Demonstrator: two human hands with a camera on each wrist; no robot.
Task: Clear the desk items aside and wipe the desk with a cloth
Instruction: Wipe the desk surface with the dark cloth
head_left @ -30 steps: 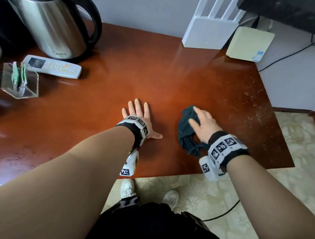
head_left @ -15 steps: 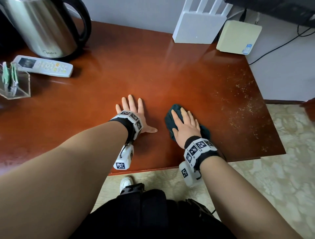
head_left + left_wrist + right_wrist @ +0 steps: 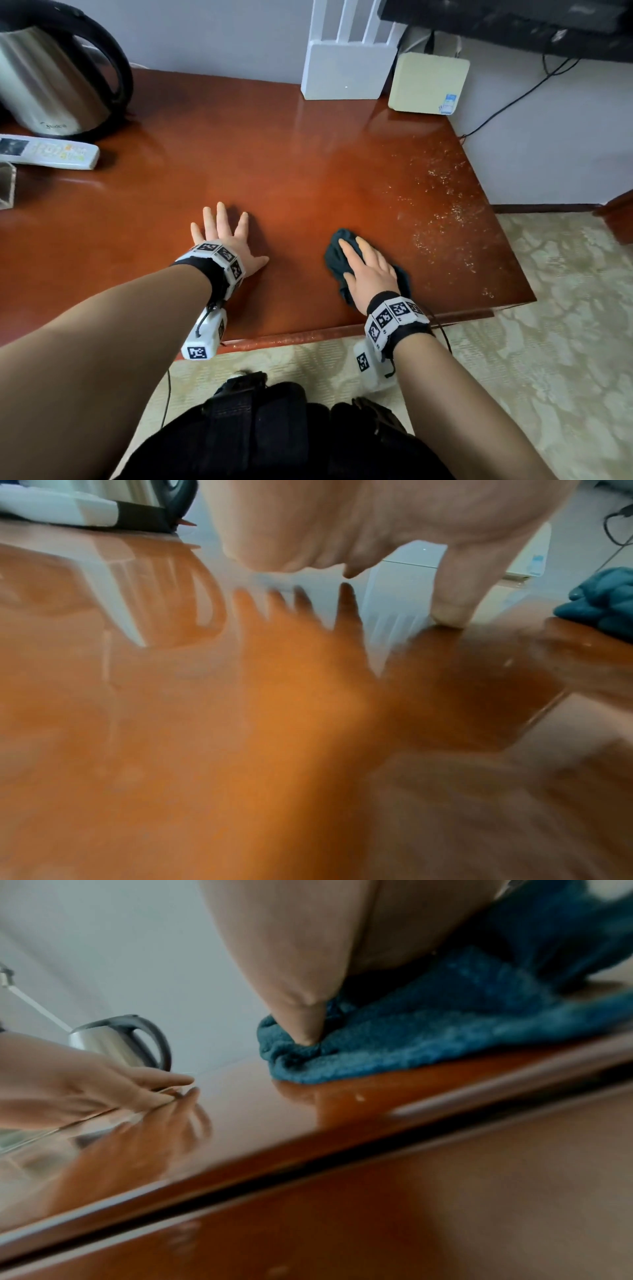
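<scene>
Wiping step, judged from the head view: right hand lies flat on the dark teal cloth, fingers straight and together, pressing it onto the wooden desk. Cloth sits near the desk's front edge, right of the left hand. Pale specks lie right of the cloth, toward the desk's right edge, so I'd sweep that way with overlapping strokes and even palm pressure, pulling debris to the edge rather than scattering it. Left hand is splayed palm-down on bare wood, holding nothing, probably bracing. Kettle and remote sit far left of the cloth, white router behind it.

Left wrist view: blurred; thumb tip touches the desk, cloth at far right.

Right wrist view: thumb presses into the cloth fold; left hand fingers extended on the surface, kettle beyond.
</scene>
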